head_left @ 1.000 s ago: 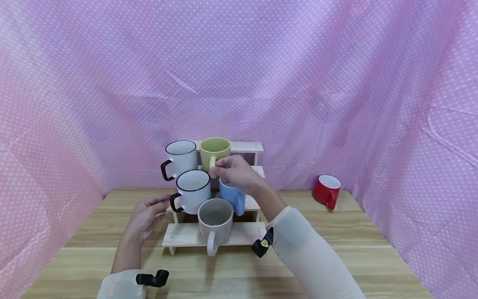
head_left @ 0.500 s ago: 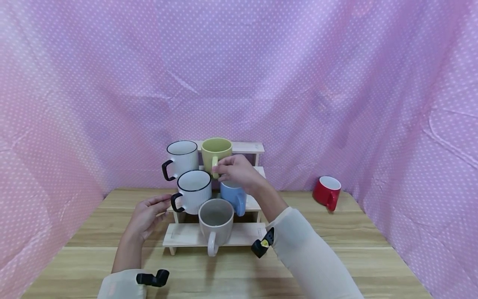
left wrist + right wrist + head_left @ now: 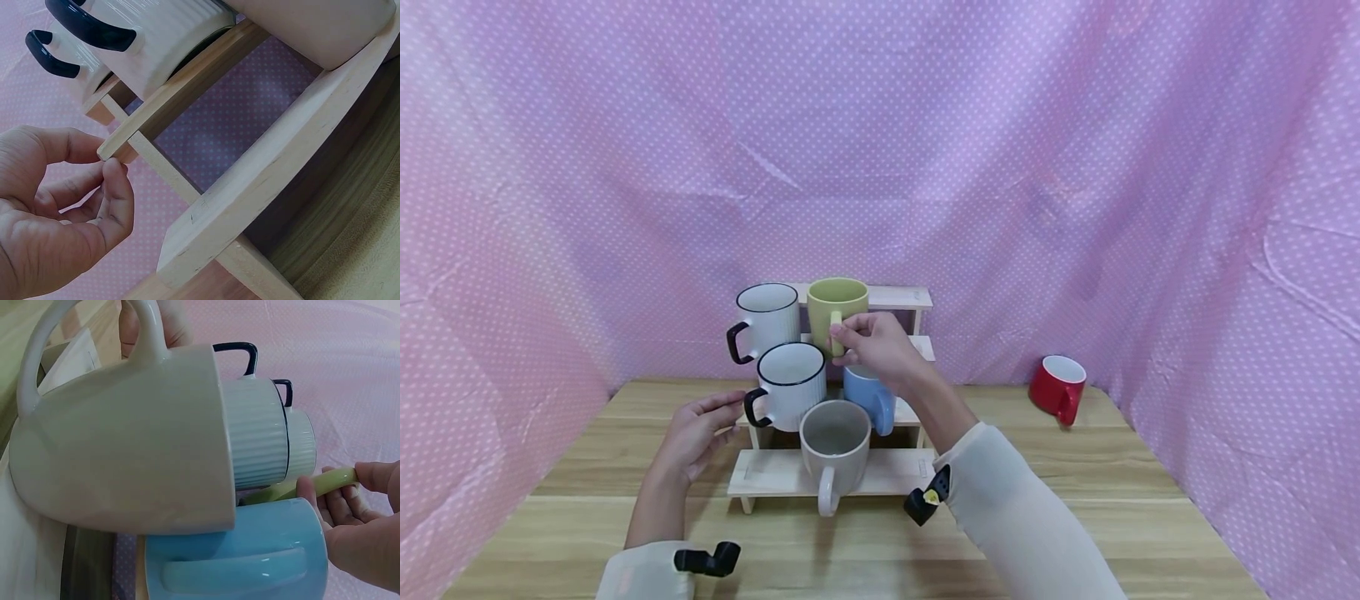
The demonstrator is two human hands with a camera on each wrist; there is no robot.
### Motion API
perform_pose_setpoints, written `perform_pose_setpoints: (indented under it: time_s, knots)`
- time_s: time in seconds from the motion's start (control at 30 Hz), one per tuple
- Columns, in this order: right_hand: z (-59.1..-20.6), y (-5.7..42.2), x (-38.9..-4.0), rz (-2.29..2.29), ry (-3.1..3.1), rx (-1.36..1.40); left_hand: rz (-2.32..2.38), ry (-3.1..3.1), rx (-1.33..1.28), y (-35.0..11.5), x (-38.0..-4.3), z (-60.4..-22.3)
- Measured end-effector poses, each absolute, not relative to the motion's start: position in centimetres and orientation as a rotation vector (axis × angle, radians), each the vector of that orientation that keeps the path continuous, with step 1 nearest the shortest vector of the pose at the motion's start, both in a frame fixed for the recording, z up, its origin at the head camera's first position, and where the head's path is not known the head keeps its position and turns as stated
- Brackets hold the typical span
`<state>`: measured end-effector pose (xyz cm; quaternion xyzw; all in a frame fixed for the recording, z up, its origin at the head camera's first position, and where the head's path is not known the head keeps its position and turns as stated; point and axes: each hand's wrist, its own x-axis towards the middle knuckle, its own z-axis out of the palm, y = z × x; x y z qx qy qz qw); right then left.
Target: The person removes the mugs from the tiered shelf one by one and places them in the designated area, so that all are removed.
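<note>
My right hand [image 3: 883, 346] pinches the handle of a yellow-green mug [image 3: 820, 312] at the top of a stepped wooden rack [image 3: 891, 471]. Thumb and fingers close on that handle in the right wrist view. My left hand [image 3: 69, 206] pinches the end of the rack's middle board between thumb and index finger. Just above it, a white mug [image 3: 792, 396] with black rim and handle stands on that board. Another white mug [image 3: 767, 321] stands behind it, left of the yellow-green one. A blue mug [image 3: 868, 396], partly hidden by my right hand, sits beside the front white mug.
A grey-beige mug [image 3: 833, 458] stands on the lowest board, its handle jutting out over the front edge. Far right on the wooden table [image 3: 1037, 517] is a red mug [image 3: 1052, 387]. A pink dotted curtain [image 3: 880, 150] closes off the back and sides.
The yellow-green mug has shifted slightly right, its handle turning a little to the right with my right hand on it. My left hand stays at the rack.
</note>
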<state>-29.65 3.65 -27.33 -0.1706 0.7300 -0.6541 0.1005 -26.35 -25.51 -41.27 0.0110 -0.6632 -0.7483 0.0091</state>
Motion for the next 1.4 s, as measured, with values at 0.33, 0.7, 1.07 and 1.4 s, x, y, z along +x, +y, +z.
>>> perform_pose_setpoints:
  time_s: [0.33,0.7,1.07,1.4]
  knots:
    - [-27.7,3.5,-29.4,-2.111,2.114,-0.526,-2.323,-2.08,0.047,-25.4,-26.4,-41.2]
    - [-26.8,3.9,-29.3,-2.214,2.215,-0.583,-2.329,-2.088,0.049,-25.3,-26.5,-41.1]
    - [-25.1,6.5,-30.0,-2.272,2.282,-0.605,-2.338,-2.078,0.071,-25.4,-26.6,-41.1]
    - [-23.9,10.3,-30.5,-2.297,2.367,-0.593,-2.347,-2.056,0.05,-25.4,-26.6,-41.3]
